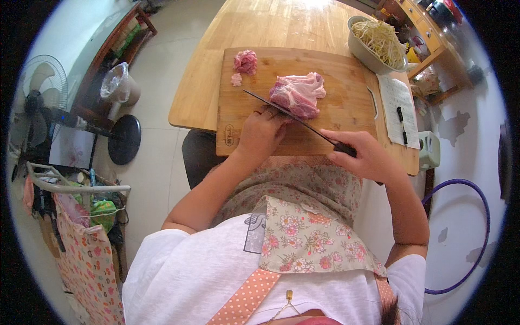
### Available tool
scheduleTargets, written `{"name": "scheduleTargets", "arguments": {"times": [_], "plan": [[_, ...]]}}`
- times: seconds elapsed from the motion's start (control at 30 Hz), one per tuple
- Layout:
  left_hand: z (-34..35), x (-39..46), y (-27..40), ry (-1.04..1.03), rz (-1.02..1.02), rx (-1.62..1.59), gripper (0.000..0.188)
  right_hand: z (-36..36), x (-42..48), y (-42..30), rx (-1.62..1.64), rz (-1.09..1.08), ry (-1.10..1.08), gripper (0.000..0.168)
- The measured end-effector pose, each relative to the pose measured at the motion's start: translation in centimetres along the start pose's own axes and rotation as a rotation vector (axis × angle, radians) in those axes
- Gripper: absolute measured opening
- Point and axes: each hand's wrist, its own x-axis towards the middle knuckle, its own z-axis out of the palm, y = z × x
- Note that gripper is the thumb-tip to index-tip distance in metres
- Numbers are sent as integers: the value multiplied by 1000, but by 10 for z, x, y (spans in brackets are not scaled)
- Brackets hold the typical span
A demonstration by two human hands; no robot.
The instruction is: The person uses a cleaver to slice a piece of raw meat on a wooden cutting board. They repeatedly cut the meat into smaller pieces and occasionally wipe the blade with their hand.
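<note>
A thick slab of raw, marbled meat lies on the wooden cutting board. My right hand grips the black handle of a kitchen knife. Its dark blade slants up and left across the near left side of the slab, and the tip points towards the smaller pieces. On the near side of the blade, my left hand has its fingers curled close to the meat; the blade partly covers the fingertips, so what they touch is hidden. At the board's far left corner sit a small pile of cut meat and a paler scrap.
Bean sprouts fill a pale basin at the wooden table's far right. A written sheet with a black pen lies right of the board. A standing fan and a lined bin are on the left.
</note>
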Motion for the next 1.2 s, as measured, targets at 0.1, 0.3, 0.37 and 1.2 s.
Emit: {"name": "scheduleTargets", "arguments": {"times": [0.1, 0.3, 0.37, 1.2], "plan": [[2, -1, -4, -32, -27, 14, 21, 7, 25, 1, -5, -81, 25, 50], [5, -2, -8, -29, -24, 42, 20, 15, 59, 5, 41, -149, 38, 50], [3, -1, -7, -38, -37, 66, 19, 14, 54, 3, 97, -85, 31, 50], [3, -2, -9, -8, -9, 27, 20, 31, 66, 18, -26, -283, 151, 49]]}}
